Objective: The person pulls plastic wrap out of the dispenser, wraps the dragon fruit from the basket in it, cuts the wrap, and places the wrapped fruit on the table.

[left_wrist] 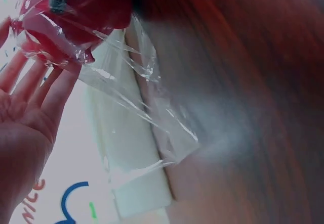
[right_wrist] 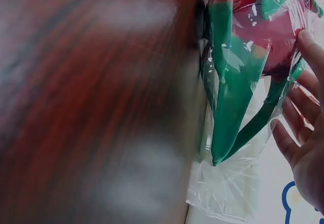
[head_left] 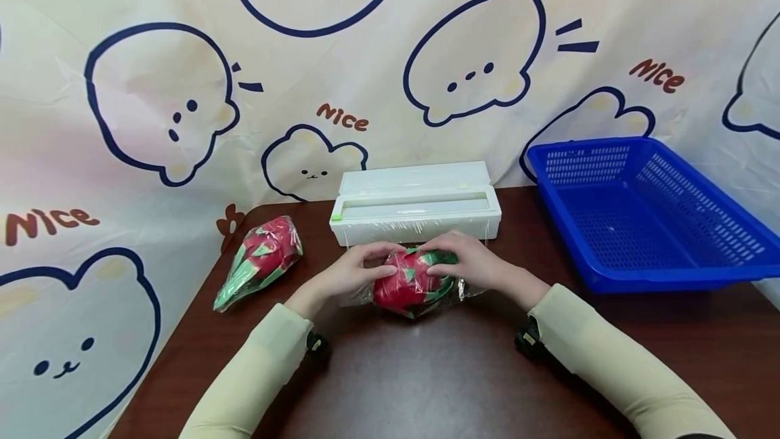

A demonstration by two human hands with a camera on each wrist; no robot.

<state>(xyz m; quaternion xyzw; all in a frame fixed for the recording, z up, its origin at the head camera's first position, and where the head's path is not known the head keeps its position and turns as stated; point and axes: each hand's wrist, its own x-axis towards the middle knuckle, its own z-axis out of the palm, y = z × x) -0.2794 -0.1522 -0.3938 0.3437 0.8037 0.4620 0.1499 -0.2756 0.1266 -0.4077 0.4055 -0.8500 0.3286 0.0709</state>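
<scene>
A red dragon fruit [head_left: 399,288] with green scales lies under clear cling film at the middle of the table. My left hand [head_left: 349,269] holds its left side, thumb toward me and fingers on the far side. On the other side my right hand [head_left: 474,261] holds the fruit through the film. Loose film [left_wrist: 152,113] trails past the red end in the left wrist view. In the right wrist view, more film [right_wrist: 223,196] hangs beyond the long green leaf tips. The fruit hides parts of the fingers.
Behind the hands stands a white cling film box [head_left: 414,229] with its lid raised. A second wrapped dragon fruit [head_left: 268,249] lies on the left. The blue plastic basket [head_left: 682,280] is at the right, in front of a printed curtain [head_left: 378,73].
</scene>
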